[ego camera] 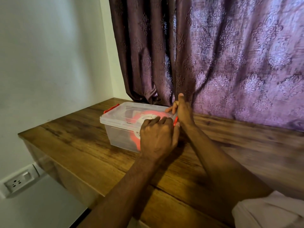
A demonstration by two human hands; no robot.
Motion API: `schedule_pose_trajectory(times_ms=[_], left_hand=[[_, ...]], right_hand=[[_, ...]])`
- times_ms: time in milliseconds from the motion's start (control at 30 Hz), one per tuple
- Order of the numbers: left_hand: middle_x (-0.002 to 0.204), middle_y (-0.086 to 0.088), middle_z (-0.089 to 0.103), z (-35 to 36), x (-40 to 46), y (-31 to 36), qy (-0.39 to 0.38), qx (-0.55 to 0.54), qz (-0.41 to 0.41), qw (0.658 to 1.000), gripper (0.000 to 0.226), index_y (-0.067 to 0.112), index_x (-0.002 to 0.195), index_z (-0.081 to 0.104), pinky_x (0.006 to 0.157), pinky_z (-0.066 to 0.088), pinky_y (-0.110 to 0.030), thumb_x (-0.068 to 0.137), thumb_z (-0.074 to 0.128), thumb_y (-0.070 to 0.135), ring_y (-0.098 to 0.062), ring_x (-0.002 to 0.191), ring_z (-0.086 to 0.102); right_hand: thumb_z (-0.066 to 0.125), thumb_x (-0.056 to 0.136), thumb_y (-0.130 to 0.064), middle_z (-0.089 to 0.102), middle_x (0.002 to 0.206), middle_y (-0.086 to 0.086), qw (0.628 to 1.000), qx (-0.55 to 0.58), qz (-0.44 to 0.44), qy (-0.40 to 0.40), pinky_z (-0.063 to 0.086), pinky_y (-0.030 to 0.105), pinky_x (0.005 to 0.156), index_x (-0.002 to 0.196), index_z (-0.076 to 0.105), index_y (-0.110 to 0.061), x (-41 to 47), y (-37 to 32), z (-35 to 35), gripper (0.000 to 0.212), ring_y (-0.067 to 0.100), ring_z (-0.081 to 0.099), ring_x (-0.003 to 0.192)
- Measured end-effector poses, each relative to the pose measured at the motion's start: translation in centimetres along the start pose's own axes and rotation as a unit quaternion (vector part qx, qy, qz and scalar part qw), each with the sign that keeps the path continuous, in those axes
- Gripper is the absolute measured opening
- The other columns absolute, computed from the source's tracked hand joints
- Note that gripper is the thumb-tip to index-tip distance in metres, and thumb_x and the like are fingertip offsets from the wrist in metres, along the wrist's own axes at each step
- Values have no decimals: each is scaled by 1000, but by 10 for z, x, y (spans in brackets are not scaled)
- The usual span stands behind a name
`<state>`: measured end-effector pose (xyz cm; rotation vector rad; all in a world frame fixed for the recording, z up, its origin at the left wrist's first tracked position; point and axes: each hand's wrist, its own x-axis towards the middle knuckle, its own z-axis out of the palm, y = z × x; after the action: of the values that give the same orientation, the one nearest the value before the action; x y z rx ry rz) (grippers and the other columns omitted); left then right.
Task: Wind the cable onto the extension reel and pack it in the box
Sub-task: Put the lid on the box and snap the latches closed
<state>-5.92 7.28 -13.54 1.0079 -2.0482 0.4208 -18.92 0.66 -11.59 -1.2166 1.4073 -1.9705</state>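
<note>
Reel [144, 119] inside lidded box [115, 122]; I'd judge it light, slick (grip rim). Left hand [158, 137] curled at right-end clasp [175, 120], right hand [182, 111] pressing flat.

We see a clear, smooth plastic box [118, 129] with glossy red plastic clips [111, 108], and inside it a pink plastic reel [136, 118]. It stands on a brown wood-grain tabletop [85, 145] with a dull sheen. Behind hangs purple embossed cloth curtain [230, 63], faintly lustrous.

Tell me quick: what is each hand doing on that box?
Left hand: fingers curled over the lid of the box, by the red latch.
Right hand: fingers straight, pressing the lid's far corner.
</note>
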Motion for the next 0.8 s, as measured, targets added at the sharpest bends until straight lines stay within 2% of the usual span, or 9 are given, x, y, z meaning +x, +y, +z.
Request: schedule_pose_trajectory(times_ms=[167,233,333,467,533,633,667,733,800], left_hand=[[79,-2,72,-1,-2,-7,-2,-24,12,1000,38,18,84,68,72,48,-36,97,44,45,-21,73,65],[83,0,74,-2,-5,-13,9,-46,19,999,39,19,87,69,73,47,-35,99,41,43,-19,77,65],[91,2,75,-9,-13,-31,29,-96,32,994,39,19,94,72,76,45,-40,99,38,39,-19,86,65],[101,4,74,-17,-28,-70,52,-184,16,981,37,19,98,74,90,42,-45,98,40,34,-16,100,63],[104,1,73,-21,-35,-91,71,-218,7,973,38,15,101,74,95,43,-47,97,41,32,-15,106,61],[116,-5,70,-23,-38,-117,59,-241,-28,968,43,10,109,72,106,40,-50,97,38,35,-20,121,56],[121,-6,68,-24,-39,-123,51,-245,-37,967,45,11,113,70,111,37,-44,97,37,37,-18,125,53],[129,-5,64,-24,-39,-133,30,-232,-25,972,47,15,121,64,113,27,-20,97,36,43,-4,128,44],[139,-3,57,-23,-38,-142,-12,-190,13,982,51,21,132,55,112,18,-16,96,34,52,2,131,35]], right_hand=[[31,104,-26,55,76,49,1000,0,-19,3,48,22,64,46,43,-4,0,2,0,63,11,64,51],[34,103,-24,61,72,42,999,-24,-28,14,47,22,61,44,45,-6,-4,2,0,63,10,64,51],[41,101,-23,66,61,22,996,-66,-55,35,52,34,71,40,49,-16,-18,2,1,62,24,68,62],[46,97,-30,73,69,10,985,-122,-118,21,53,46,81,51,61,-17,-49,-1,3,50,29,71,76],[47,92,-30,73,74,8,963,-189,-191,5,51,46,78,64,67,-8,-64,-2,7,40,32,66,79],[52,88,-24,65,74,7,915,-292,-280,-14,46,44,71,72,59,-6,-79,-2,14,25,31,54,80],[54,88,-23,63,74,8,906,-304,-295,-21,45,43,69,73,58,-6,-81,-3,16,23,31,53,79],[54,89,-22,61,72,8,895,-315,-314,-38,44,42,64,74,56,-6,-77,-3,15,22,30,54,77],[51,93,-21,60,72,10,889,-319,-322,-60,42,42,60,76,54,-6,-66,0,8,22,30,55,74]])
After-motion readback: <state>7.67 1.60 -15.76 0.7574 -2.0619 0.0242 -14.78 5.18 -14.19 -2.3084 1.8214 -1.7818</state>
